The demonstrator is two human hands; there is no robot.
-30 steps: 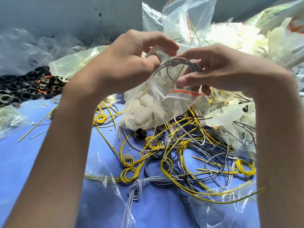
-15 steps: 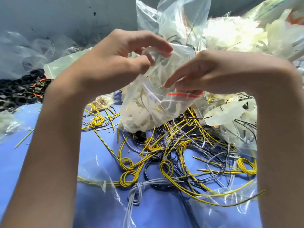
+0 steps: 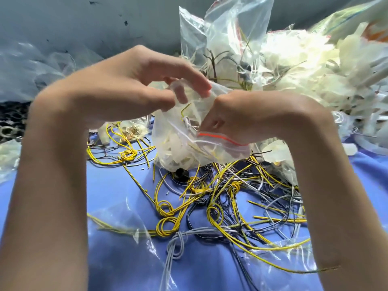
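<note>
both hands, left [image 3: 126,89] and right [image 3: 258,116], pinch the clear zip bag [image 3: 189,143] above loose wires [image 3: 220,198].

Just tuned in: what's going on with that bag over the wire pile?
A person is working a clear zip bag with both hands above a blue cloth. The left hand pinches the bag's upper edge, and the right hand grips its mouth by the red seal strip. The bag holds whitish plastic pieces. Below lies a tangle of yellow, grey and black wires, with more filled bags behind. Whether the seal is closed cannot be told.
</note>
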